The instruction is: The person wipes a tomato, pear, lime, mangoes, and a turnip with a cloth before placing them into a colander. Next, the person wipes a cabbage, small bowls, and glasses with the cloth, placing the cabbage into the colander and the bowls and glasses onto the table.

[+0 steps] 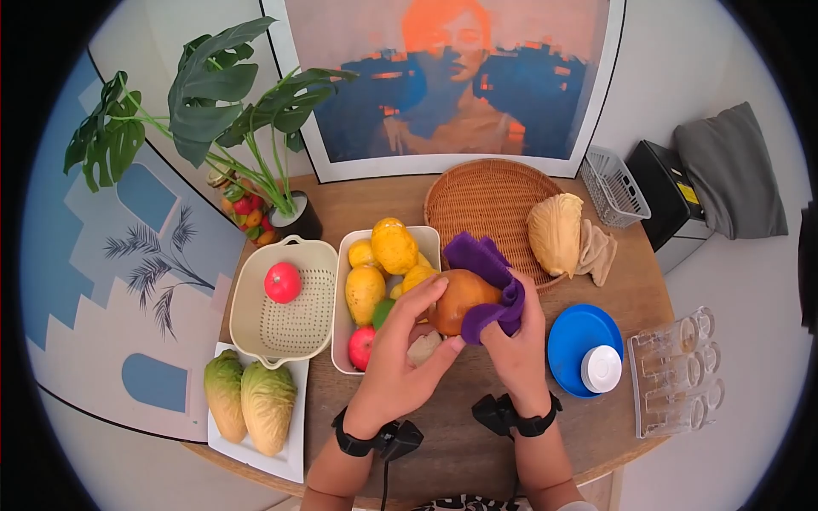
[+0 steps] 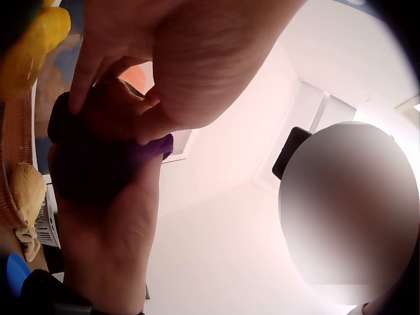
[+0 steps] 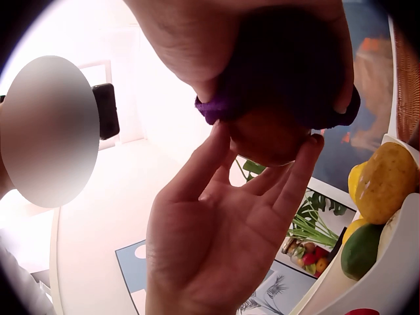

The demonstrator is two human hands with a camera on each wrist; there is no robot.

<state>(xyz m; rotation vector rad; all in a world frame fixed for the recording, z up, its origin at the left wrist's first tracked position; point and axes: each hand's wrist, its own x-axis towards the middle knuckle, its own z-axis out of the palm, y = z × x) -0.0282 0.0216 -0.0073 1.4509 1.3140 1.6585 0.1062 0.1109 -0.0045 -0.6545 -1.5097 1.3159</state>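
Observation:
Over the front of the table, my left hand [image 1: 396, 366] holds a round orange-brown fruit [image 1: 463, 302] between its fingertips and thumb. My right hand [image 1: 520, 362] grips a purple cloth [image 1: 512, 300], which wraps the fruit's right side and stands up behind it. From below, in the right wrist view, the left fingers cup the fruit [image 3: 269, 141] while the dark cloth [image 3: 213, 108] covers its upper part. Both hands overlap the right edge of a white box [image 1: 348, 289] of yellow fruits, a green one and a red one.
Left of the box stand a cream colander [image 1: 311, 328] with a red fruit [image 1: 282, 282] and a white tray [image 1: 294, 426] bearing two cabbages [image 1: 247, 404]. Rightward are a wicker tray [image 1: 464, 200], a tan cabbage [image 1: 555, 234], a blue plate [image 1: 567, 341], a white cup [image 1: 601, 369] and a glass rack [image 1: 673, 375].

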